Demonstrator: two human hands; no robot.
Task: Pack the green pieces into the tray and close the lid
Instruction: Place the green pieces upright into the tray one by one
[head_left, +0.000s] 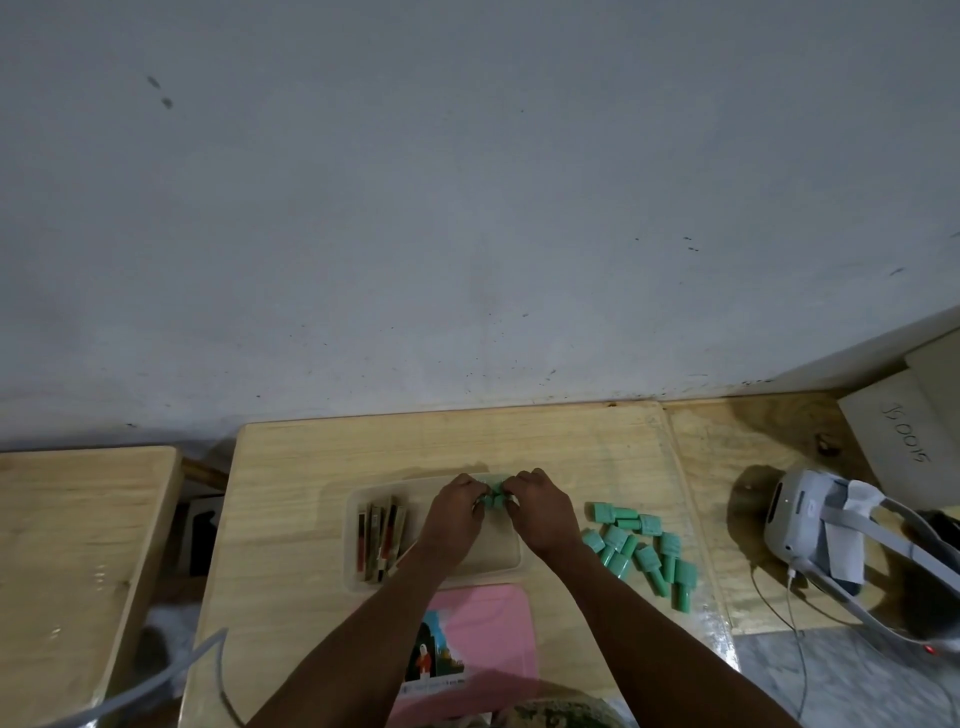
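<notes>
head: left hand (456, 514), right hand (541, 514) pinch green pieces (494, 494) over tray (493, 562).

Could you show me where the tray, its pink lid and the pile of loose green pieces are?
Tray (493, 553): head view, bare floor near its front wall.
Pink lid (493, 623): head view, plain pink part of its top.
Green pile (648, 558): head view, a piece in the middle of the pile.

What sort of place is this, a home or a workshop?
Likely a plain makeshift workroom: bare wooden tables against a scuffed wall, a headset lying aside, green pieces waiting beside a tray.
</notes>
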